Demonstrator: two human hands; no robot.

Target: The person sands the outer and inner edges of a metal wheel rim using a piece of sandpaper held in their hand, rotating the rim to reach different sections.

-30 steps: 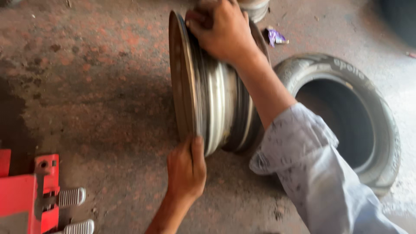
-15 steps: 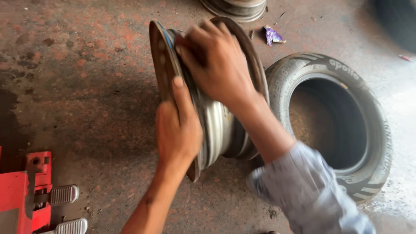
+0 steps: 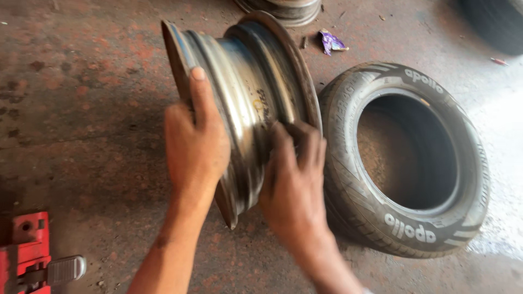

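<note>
Both the left hand and right hand grasp the upright steel rim beside a tyre

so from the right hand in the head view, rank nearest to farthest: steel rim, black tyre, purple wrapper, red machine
1. steel rim: under the right hand, touching.
2. black tyre: just right, lying flat.
3. purple wrapper (top) and red machine (bottom left): both far; too close to call.

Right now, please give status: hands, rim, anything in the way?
Left hand and right hand both grip the rim, upright on the floor. Tyre lies flat beside the rim.
</note>
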